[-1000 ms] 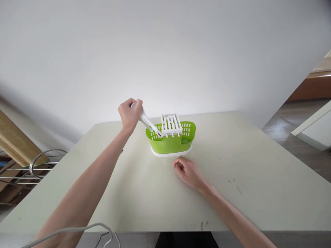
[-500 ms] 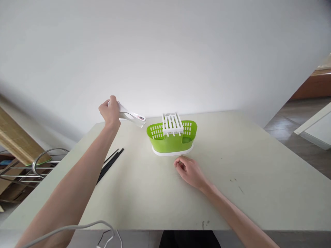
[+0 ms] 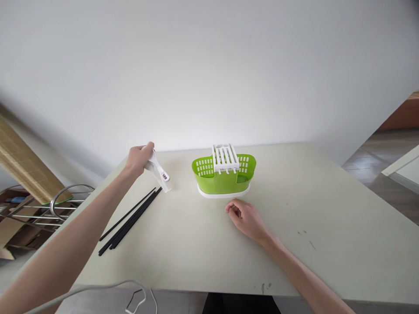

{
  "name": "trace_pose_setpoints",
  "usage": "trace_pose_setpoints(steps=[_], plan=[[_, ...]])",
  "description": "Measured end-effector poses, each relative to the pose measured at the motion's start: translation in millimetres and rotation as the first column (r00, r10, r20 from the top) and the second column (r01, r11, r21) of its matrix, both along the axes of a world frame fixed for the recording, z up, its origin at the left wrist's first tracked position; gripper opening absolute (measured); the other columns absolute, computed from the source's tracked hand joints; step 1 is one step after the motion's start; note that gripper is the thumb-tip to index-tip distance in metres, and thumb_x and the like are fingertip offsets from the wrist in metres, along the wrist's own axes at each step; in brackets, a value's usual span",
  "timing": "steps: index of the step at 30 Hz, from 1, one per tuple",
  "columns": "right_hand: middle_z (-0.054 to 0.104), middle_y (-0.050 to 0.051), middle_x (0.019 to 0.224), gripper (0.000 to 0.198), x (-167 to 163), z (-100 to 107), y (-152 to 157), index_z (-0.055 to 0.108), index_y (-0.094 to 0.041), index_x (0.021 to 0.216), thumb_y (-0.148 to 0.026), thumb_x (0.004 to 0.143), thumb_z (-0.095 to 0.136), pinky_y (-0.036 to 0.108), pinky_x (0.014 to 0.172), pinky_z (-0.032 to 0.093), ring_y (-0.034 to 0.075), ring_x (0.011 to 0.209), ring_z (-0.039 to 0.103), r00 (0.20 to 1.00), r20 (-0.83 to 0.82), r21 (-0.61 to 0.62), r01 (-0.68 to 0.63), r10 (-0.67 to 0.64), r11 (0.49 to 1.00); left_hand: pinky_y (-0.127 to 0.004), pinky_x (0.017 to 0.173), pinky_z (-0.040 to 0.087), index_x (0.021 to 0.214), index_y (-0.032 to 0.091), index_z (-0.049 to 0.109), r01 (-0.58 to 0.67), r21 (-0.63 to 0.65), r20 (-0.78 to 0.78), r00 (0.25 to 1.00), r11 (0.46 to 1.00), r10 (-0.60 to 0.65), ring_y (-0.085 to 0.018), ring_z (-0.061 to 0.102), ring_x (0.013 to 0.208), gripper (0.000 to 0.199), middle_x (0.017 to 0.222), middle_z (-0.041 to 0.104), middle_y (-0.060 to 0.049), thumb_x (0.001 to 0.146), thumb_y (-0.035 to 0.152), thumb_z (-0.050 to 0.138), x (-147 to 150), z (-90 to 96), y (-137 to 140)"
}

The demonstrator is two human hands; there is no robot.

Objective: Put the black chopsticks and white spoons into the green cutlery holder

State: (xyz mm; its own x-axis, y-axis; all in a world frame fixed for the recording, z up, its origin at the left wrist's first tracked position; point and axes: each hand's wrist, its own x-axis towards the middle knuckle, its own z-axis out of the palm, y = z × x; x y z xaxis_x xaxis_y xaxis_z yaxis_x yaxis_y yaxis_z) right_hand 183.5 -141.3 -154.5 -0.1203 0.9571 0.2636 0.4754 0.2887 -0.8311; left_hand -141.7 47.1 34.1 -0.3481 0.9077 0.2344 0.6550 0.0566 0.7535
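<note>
Left fingers (image 3: pixel 150 148) grasping smooth white spoons (image 3: pixel 158 171); right fingers (image 3: pixel 231 206) loosely clenched near perforated green basket (image 3: pixel 219 185).

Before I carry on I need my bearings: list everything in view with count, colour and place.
Table: one, pale, centre
Basket: one, green, white-based, on table
Slatted rack: one, white, atop basket
Spoons: apparently two, white, held, left
Chopsticks: at least three, black, table's left
Wall: one, whitish, behind
Metal rack: one, silver, left
Cardboard: uncounted, brown, far left
Panel: one, tan, far left
Cable: uncounted, pale, bottom left
Floor: one, grey, right
Clothing: uncounted, black, bottom centre
Left hand: one, bare, holding spoons
Right hand: one, bare, curled before basket
</note>
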Motion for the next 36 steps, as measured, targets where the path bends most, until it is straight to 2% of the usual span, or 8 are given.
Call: trace_pose_setpoints(steps=[2,5,11,16,22,27,31,36], plan=[[0.072,0.0,0.082,0.016,0.2,-0.5,-0.2,0.066,-0.024,0.088,-0.021,0.093,0.052,0.028,0.064,0.043,0.016,0.067,0.058,1.0,-0.002,-0.002,0.003,-0.003,1.0,-0.03,0.045,0.03,0.059,0.024,0.048,0.041,-0.16,-0.014,0.999,0.986,-0.044,-0.016,0.042,0.048,0.029,0.051,0.044,0.0,0.071,0.046,0.063,-5.1,-8.1,-7.5],[0.071,0.001,0.081,0.016,0.5,-2.4,0.2,0.067,-0.024,0.088,-0.022,0.093,0.052,0.028,0.064,0.042,0.016,0.066,0.058,1.0,-0.008,-0.008,0.006,-0.006,1.0,-0.031,0.045,0.028,0.055,0.023,0.048,0.095,-0.396,-0.09,0.986,0.913,-0.142,-0.015,0.042,0.045,0.033,0.05,0.045,0.0,0.067,0.046,0.068,-9.7,-22.6,-19.3],[0.07,0.0,0.079,0.016,1.1,-5.0,0.7,0.067,-0.024,0.088,-0.023,0.092,0.052,0.028,0.064,0.042,0.016,0.065,0.057,1.0,-0.023,-0.03,0.014,-0.015,0.999,-0.032,0.047,0.027,0.053,0.023,0.049,0.117,-0.566,-0.281,0.903,0.816,-0.324,-0.016,0.042,0.043,0.039,0.051,0.046,-0.001,0.073,0.052,0.066,-11.8,-51.8,-33.9],[0.069,0.0,0.078,0.013,1.6,-5.6,1.0,0.068,-0.024,0.087,-0.024,0.09,0.055,0.029,0.064,0.042,0.016,0.066,0.057,0.998,-0.058,-0.058,0.016,-0.019,0.998,-0.032,0.052,0.034,0.049,0.023,0.045,0.127,-0.548,-0.396,0.831,0.827,-0.39,-0.019,0.051,0.051,0.045,0.056,0.053,-0.004,0.073,0.053,0.067,-12.4,-76.4,-27.9],[0.068,0.001,0.072,0.016,8.7,-6.3,5.2,0.068,-0.023,0.089,-0.027,0.091,0.052,0.028,0.06,0.046,0.017,0.064,0.063,0.982,-0.186,-0.155,-0.006,-0.023,0.988,-0.03,0.054,0.039,0.048,0.023,0.049,0.119,-0.526,-0.438,0.811,0.842,-0.388,-0.024,0.061,0.06,0.04,0.057,0.06,-0.008,0.07,0.05,0.067,-4.3,-95.8,-22.8],[0.069,0.002,0.071,0.019,48.0,-9.6,-0.8,0.067,-0.022,0.089,-0.033,0.092,0.052,0.029,0.057,0.049,0.017,0.059,0.063,0.964,-0.262,-0.233,-0.023,-0.04,0.972,-0.03,0.057,0.04,0.048,0.022,0.052,0.111,-0.494,-0.479,0.793,0.862,-0.376,-0.026,0.066,0.068,0.036,0.057,0.062,-0.01,0.071,0.046,0.066,4.8,-106.9,-30.5],[0.068,0.002,0.069,0.019,84.2,-15.9,-13.0,0.068,-0.022,0.089,-0.037,0.092,0.057,0.031,0.059,0.049,0.016,0.057,0.059,0.945,-0.304,-0.272,0.035,-0.12,0.962,-0.03,0.059,0.04,0.05,0.022,0.053,0.106,-0.476,-0.505,0.78,0.873,-0.37,-0.027,0.067,0.072,0.035,0.061,0.065,-0.012,0.077,0.043,0.062,8.2,-111.0,-38.6],[0.067,0.002,0.07,0.017,92.4,-19.4,-23.9,0.069,-0.023,0.091,-0.036,0.093,0.058,0.03,0.059,0.046,0.016,0.059,0.058,0.947,-0.278,-0.304,0.069,-0.158,0.95,-0.033,0.063,0.042,0.062,0.021,0.06,0.109,-0.451,-0.54,0.758,0.886,-0.367,-0.029,0.069,0.078,0.031,0.075,0.072,-0.015,0.084,0.043,0.057,9.4,-111.9,-44.5]])
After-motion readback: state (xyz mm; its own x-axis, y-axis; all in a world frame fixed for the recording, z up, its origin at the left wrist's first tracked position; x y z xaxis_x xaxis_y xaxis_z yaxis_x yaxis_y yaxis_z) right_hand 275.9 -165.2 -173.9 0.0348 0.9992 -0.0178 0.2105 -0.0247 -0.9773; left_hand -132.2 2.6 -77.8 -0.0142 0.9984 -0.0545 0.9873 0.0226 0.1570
